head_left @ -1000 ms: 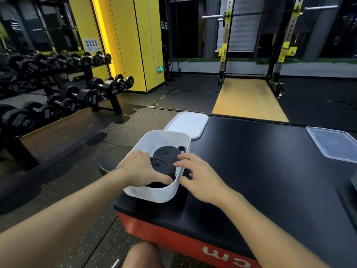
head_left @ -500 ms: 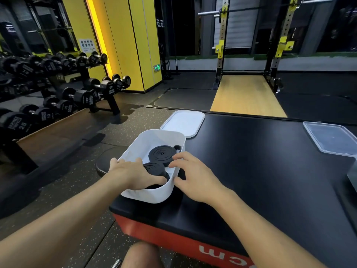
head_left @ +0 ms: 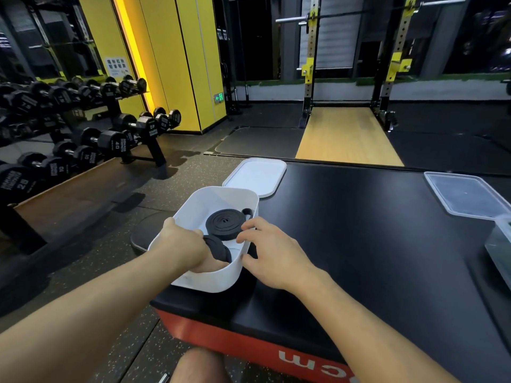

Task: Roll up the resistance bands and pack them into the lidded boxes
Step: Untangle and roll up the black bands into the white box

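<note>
Fingers of L hand curl down into the white box and grip the near rolled band. Fingers of R hand lie loosely spread over the box's right wall, tips against the edge of the far rolled band, thumb outside the wall, grasping nothing. Both bands sit inside the box, which stands on the near-left corner of the black bench.

Handling (judged): flat rubber strap, soft, light-to-moderate, grippy rather than slippery, not fragile. A coil is prob. springy and apt to unwind, so the best hold is across the outer wrap w/ the free end pinned, not at the centre.

Orientation: far band lies flat, spiral face up, coil axis approx. vertical, its loose end loop toward the box's far-right corner. Near band stands tilted on edge, partly hidden by L hand. Box long axis runs away from the person toward the white lid, which lies just beyond it on the bench. Clear lid and clear box are well apart, at far right.
</note>
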Motion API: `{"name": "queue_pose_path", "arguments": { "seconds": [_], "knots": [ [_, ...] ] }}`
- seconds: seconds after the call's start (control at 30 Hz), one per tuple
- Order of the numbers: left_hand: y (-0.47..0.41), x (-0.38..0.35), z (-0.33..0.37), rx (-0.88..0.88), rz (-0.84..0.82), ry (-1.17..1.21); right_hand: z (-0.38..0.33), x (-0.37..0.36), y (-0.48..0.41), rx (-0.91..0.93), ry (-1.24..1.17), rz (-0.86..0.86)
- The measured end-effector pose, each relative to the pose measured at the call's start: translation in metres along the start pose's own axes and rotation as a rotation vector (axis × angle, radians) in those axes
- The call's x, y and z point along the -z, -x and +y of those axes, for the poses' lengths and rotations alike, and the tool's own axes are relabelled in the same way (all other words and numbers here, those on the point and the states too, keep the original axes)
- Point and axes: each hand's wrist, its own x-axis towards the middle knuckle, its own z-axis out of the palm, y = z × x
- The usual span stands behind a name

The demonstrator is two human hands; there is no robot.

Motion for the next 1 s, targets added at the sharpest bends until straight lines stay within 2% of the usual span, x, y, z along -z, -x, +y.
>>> {"name": "queue_pose_path", "arguments": {
  "seconds": [0.13, 0.23, 0.4, 0.7, 0.87, 1.0],
  "knots": [
    [-0.018, -0.008, -0.006, 0.085, 0.016, 0.079, 0.001, 0.0, 0.0, 0.001, -0.007, 0.01],
    [-0.015, -0.003, -0.004, 0.057, -0.037, -0.061, 0.001, 0.0, 0.0, 0.004, -0.018, 0.012],
    [-0.011, -0.007, -0.005, 0.02, 0.101, -0.137, 0.002, -0.001, 0.0, 0.01, -0.015, 0.018],
    [-0.011, -0.011, -0.02, -0.013, 0.123, 0.19, 0.004, 0.0, -0.004, 0.026, -0.025, 0.059],
    [-0.021, -0.02, -0.03, -0.053, 0.253, 0.211, 0.001, -0.001, -0.011, 0.016, -0.034, 0.096],
    [-0.023, -0.023, -0.037, -0.103, 0.451, 0.261, 0.007, 0.005, -0.007, 0.02, -0.036, 0.099]
  ]
}}
